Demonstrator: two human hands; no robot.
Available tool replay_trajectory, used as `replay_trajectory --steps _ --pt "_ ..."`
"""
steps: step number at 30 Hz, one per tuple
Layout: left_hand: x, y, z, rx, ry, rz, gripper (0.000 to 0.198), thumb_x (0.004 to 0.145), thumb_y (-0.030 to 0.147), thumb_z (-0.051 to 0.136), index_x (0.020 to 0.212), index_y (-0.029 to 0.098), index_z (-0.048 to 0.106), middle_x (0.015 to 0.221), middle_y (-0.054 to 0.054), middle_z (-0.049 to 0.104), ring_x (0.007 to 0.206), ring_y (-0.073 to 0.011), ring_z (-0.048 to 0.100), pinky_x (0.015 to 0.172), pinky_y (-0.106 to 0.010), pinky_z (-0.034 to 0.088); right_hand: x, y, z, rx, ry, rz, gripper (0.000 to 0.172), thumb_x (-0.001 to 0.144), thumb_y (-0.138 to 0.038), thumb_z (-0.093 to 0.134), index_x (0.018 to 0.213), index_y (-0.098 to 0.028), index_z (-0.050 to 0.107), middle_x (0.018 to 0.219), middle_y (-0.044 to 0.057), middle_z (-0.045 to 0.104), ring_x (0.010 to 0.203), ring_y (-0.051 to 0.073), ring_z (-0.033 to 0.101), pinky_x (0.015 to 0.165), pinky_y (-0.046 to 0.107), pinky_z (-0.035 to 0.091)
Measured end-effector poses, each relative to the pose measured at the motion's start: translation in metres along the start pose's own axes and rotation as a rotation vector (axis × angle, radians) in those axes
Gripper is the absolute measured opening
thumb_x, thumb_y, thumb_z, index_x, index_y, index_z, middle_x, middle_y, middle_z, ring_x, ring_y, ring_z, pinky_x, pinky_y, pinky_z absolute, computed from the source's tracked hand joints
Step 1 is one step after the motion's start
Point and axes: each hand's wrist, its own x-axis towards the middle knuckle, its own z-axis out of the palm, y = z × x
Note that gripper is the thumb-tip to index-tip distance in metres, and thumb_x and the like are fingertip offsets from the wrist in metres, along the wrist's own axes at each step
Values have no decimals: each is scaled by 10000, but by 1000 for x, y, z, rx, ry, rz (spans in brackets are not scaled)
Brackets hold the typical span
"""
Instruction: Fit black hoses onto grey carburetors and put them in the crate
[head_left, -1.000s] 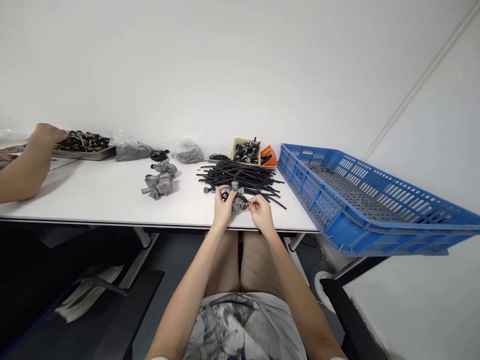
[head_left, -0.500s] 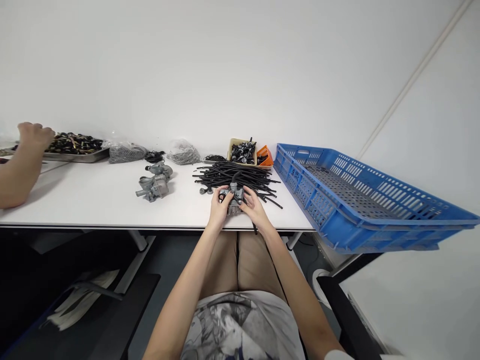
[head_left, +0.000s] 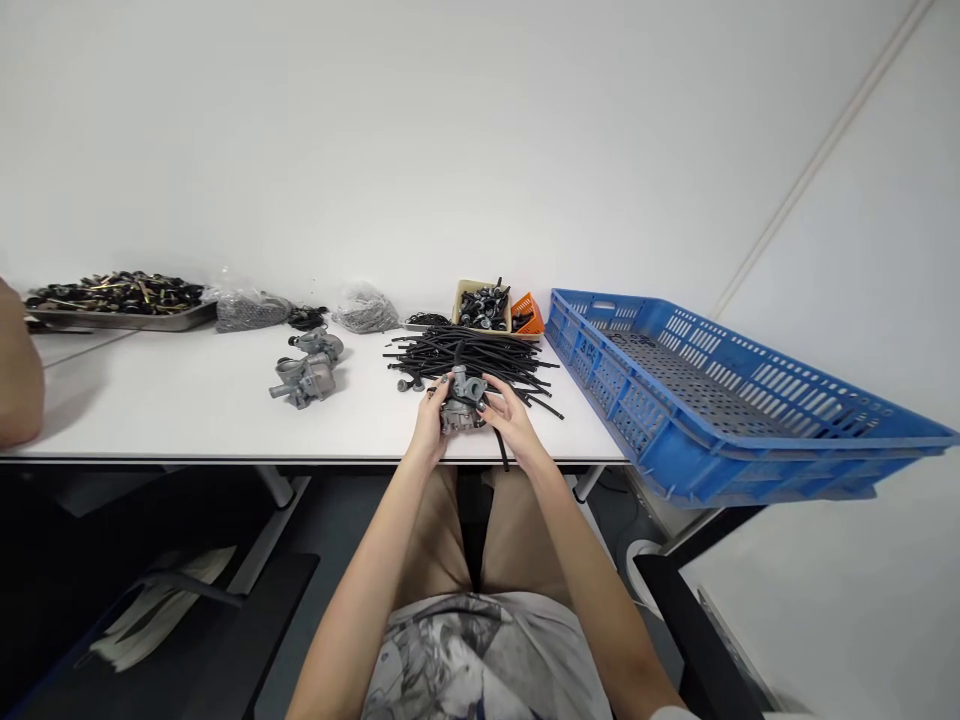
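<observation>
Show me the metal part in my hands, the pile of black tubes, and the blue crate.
Metal part (head_left: pixel 459 416): head view, on its lower body.
Black tubes (head_left: pixel 487 350): head view, middle of the pile.
Blue crate (head_left: pixel 772 470): head view, on its near wall.

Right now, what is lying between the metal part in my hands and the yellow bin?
A pile of black tubes lies between the metal part and the yellow bin; the head view shows this.

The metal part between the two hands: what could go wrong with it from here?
The metal part is close to the edge of the table, so it might fall if the left hand and right hand slip. The black hose hangs past that edge and could get caught.
</observation>
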Motion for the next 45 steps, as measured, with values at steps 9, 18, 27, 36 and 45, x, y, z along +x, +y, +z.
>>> replay_trajectory --steps 9,18,27,36,45 --pt "-11 28 -5 -265 -278 -394 584 957 523 386 1301 98 593 967 -159 752 734 -237 727 527 -300 578 -1 -25 4 -60 73 -89 434 804 -524 662 1143 -254 639 1159 79 707 1094 233 655 924 358 515" --pt "-10 26 -9 -247 -359 -403 596 961 512 370 1370 119 551 1032 -168 742 649 -238 724 412 -272 525 -22 -27 -27 -925 -100 -97 377 744 -227 694 1118 -248 655 1121 57 679 1012 216 618 921 388 480" --pt "-7 25 -12 -282 -346 -375 547 953 479 392 1305 116 600 950 -145 752 665 -219 717 505 -294 564 -3 -27 -63 -1159 304 -209 264 815 -117 519 1001 -212 679 1075 103 686 1050 270 598 958 446 456" --pt "-10 4 14 -92 20 -202 374 863 386 587 1099 112 684 963 -82 745 916 -219 701 801 -290 560 -29 -26 4 -351 -153 -40 801 783 -380 714 1475 -315 317 1427 99 528 1191 233 605 945 391 534" --pt "5 -13 18 16 -50 -95 589 871 597 535 1366 276 529 1454 -71 518 1188 -284 592 915 -382 537 28 -68 -11 -555 -40 -171 625 709 -271 770 1297 -329 566 1268 34 625 1206 286 584 1050 453 490"
